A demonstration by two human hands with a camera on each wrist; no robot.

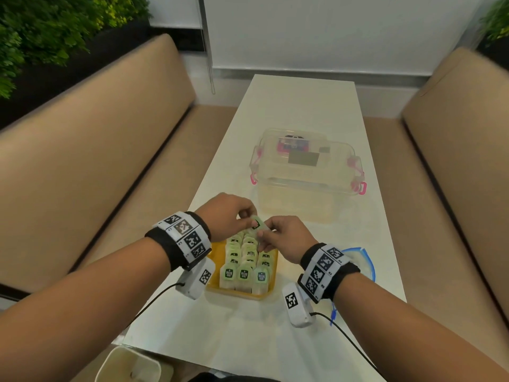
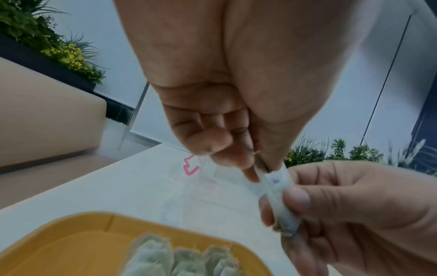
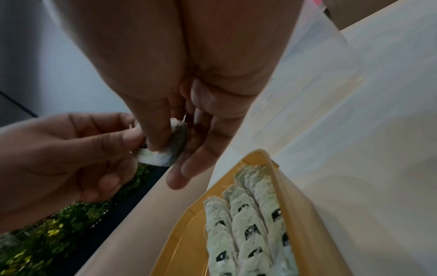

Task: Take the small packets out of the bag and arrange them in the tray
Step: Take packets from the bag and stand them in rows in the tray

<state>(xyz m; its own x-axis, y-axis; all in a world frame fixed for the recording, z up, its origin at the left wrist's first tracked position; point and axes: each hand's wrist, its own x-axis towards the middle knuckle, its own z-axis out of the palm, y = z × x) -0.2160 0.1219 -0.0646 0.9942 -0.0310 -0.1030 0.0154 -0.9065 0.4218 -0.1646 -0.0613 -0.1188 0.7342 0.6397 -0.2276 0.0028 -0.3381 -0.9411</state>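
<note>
A yellow tray (image 1: 235, 295) sits on the white table near me, with several green-labelled tea packets (image 1: 244, 274) standing in three rows. Both hands hold one more packet (image 1: 257, 226) in the air over the tray's far end. My left hand (image 1: 249, 220) pinches its upper end and my right hand (image 1: 265, 235) pinches its lower part. The left wrist view shows the left hand (image 2: 257, 173) pinching the packet (image 2: 275, 184) above the tray (image 2: 71, 233). In the right wrist view the right hand (image 3: 165, 149) pinches the packet (image 3: 176, 142). The clear zip bag (image 1: 363, 257) lies flat behind my right wrist.
A clear plastic box (image 1: 305, 172) with pink latches stands on the table just beyond the tray. Beige benches run along both sides of the narrow table (image 1: 297, 106). A pale bin (image 1: 129, 363) stands below the table's near left corner. Cables trail from both wrist cameras.
</note>
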